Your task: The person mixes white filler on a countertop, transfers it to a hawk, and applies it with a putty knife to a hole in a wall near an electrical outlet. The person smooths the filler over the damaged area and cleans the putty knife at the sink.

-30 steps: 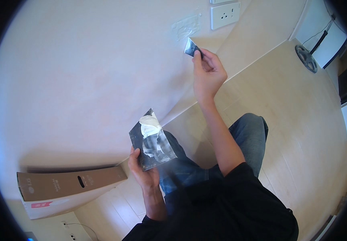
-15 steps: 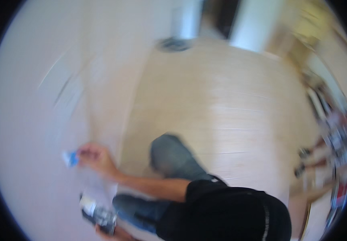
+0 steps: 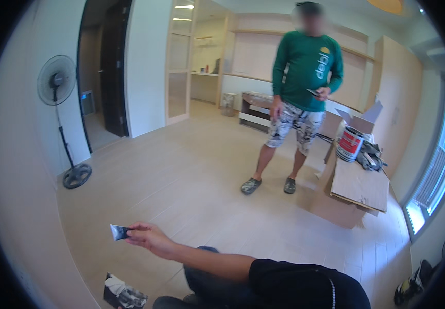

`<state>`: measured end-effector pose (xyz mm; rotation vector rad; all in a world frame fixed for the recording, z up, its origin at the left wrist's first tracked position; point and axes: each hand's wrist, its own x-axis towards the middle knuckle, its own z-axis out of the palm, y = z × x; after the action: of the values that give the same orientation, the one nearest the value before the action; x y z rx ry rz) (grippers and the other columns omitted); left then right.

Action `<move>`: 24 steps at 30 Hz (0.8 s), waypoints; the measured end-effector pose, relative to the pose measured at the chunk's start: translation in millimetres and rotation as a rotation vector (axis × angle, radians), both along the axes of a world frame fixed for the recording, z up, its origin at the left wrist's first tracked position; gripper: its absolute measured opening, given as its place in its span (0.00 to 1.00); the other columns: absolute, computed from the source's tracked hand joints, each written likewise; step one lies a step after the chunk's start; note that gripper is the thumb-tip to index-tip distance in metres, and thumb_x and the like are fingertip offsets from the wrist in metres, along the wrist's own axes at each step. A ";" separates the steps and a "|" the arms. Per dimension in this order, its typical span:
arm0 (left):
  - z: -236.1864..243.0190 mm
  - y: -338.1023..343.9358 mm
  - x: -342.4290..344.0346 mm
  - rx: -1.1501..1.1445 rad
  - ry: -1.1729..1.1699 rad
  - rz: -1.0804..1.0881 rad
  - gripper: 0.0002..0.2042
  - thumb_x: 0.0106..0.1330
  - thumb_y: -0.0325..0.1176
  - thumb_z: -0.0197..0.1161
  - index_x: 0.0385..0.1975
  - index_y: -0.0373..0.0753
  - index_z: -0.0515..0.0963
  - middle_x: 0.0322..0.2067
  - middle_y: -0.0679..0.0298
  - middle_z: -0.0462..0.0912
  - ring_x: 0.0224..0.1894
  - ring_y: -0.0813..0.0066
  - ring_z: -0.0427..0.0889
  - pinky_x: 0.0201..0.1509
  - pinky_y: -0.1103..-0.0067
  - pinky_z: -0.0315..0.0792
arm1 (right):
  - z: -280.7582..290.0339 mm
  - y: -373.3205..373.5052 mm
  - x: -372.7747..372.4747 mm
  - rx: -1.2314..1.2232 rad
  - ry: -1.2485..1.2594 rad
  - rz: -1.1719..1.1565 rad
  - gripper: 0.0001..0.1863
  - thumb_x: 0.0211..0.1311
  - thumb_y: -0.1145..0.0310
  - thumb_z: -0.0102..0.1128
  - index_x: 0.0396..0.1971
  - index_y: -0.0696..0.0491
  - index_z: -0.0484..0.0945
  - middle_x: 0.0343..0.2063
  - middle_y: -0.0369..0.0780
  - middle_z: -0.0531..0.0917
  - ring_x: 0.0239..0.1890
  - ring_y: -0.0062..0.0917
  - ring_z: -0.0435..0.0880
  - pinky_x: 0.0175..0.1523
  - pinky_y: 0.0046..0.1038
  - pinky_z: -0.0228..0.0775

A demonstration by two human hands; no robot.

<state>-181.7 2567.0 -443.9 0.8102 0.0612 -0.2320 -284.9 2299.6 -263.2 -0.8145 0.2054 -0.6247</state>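
My right hand [image 3: 152, 240] is closed on a small putty knife [image 3: 120, 232], with its pale, flared blade pointing left. In the picture the knife lies over the floor, to the right of the pale wall [image 3: 14, 180]. Low at the left is a dark, flat-sided putty holder [image 3: 124, 294] smeared with white and grey paste. My left hand is almost wholly cut off under it at the lower edge; the earlier frame shows its fingers round the holder. My bent knees in dark trousers are below my right arm.
A person [image 3: 307, 72] in a green top stands ahead, a small dark tool in one hand. To their right, a cardboard box [image 3: 359, 183] carries a red-and-white paint can [image 3: 349, 144] and rags. A standing fan [image 3: 57, 82] is at the left, by a dark open door [image 3: 113, 72].
My view has swung from the wall and floor up to the room, bringing the standing person upright into sight. My right hand, earlier over the wall, now shows over the floor, still gripping the knife.
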 end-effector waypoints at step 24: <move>-29.1 -120.4 -113.4 0.044 0.090 -0.611 0.17 0.64 0.35 0.53 0.51 0.36 0.77 0.44 0.60 0.82 0.48 0.66 0.81 0.51 0.71 0.76 | -23.2 -75.0 -139.3 -0.124 0.218 -0.138 0.08 0.69 0.69 0.60 0.44 0.52 0.75 0.42 0.36 0.81 0.45 0.21 0.81 0.51 0.26 0.75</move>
<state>-295.1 2446.6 -473.1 0.8463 -0.1000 -0.8459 -424.2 2224.5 -286.5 -0.9950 0.4272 -0.6832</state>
